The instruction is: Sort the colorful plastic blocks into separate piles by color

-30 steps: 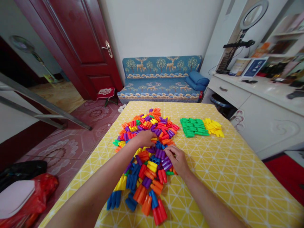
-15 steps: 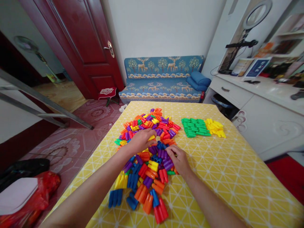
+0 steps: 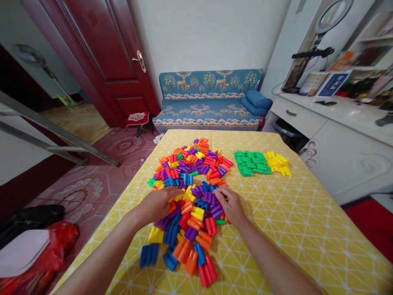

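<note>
A loose heap of plastic toy building blocks, shaped like joined tubes in several colours, covers the middle left of the table. My left hand (image 3: 159, 201) is at the heap's left side, its fingers closed on a yellow block (image 3: 177, 197) among other pieces. At the heap's right edge, my right hand (image 3: 229, 203) has curled fingers beside the purple blocks (image 3: 210, 198); whatever is in its fingertips is hidden. A blue block (image 3: 188, 179) lies beyond my left fingers. Farther right are green blocks (image 3: 251, 163) grouped in rows, with yellow blocks (image 3: 278, 163) against them.
A yellow patterned cloth (image 3: 276, 229) covers the table. Behind it stands a blue sofa (image 3: 211, 104). A white cabinet (image 3: 353, 151) is on the right, and a small red stool (image 3: 137, 119) is by the door. A red bag (image 3: 63, 246) lies low at the left.
My left hand has drawn back left and nearer, bringing the yellow block from the heap's middle to its left side. My right hand has hardly moved.
</note>
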`<state>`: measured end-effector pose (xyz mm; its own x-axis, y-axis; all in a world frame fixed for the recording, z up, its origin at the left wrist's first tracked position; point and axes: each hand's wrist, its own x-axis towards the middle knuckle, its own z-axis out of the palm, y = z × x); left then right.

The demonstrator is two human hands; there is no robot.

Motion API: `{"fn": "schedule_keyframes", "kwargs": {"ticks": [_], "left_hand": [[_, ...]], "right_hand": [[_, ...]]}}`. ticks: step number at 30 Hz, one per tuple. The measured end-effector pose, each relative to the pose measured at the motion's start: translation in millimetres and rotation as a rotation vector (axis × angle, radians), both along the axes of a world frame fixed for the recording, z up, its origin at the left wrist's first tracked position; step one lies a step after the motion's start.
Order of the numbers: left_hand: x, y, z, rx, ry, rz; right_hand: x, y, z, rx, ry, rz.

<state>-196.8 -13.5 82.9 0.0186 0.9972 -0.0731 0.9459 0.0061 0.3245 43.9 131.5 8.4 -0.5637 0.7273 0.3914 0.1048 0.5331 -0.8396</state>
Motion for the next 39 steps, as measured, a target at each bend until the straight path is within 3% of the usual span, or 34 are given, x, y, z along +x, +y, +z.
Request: {"fn": "schedule_keyframes", "kwargs": {"ticks": [6,17,23,31,39], "left_hand": [[19,19,5.3,-0.025,0.101,0.080],[39,50,-4.5,0.031,0.186,0.136],[50,57,-11.0,0.067,0.145,0.253],[37,50,-14.5,0.041,-0.014,0.148],[44,69,-31.2,0.267,-0.215,0.383]], "right_hand": [[0,1,-0.6,0.005,-0.013,-0.001],[0,1,-0.9,-0.017,-0.029,-0.006],[0,0,-0.8,-0.017,-0.016,-0.007],[-1,0,0.4,-0.023,-0.028,-0.009],[-1,1,-1.2,-0.031,-0.034,-0.025]]}}
